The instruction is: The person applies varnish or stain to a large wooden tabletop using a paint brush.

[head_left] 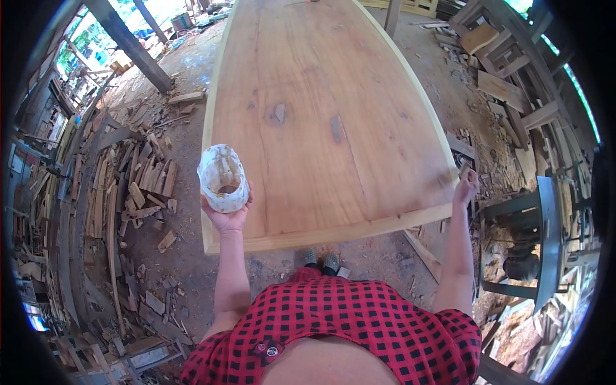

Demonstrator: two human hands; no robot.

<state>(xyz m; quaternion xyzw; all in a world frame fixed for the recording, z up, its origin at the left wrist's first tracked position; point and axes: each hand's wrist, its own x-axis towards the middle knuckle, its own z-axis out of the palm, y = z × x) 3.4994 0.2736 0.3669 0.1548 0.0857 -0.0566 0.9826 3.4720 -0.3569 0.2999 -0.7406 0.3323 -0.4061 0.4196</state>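
Observation:
My left hand (228,217) is wrapped round the lower side of a white plastic tub (210,168), held over the near left corner of a large wooden tabletop (308,160). The tub is tilted so that its open mouth shows, and brown stains and drips coat its walls. At the tabletop's right edge, near the right corner, my right hand (468,187) is closed on a small tan tool (464,168), whose kind I cannot tell. A blurred brownish patch lies on the wood just left of that hand. Dark knots and thin cracks mark the board, and a paler border frames it.
Piles of scrap wood (144,186) cover the ground on the left. Beyond them stands a dark post (131,48). To the right are a grey-green metal frame (548,237) and leaning planks (504,90). Wood chips litter the floor around my shoes (330,262).

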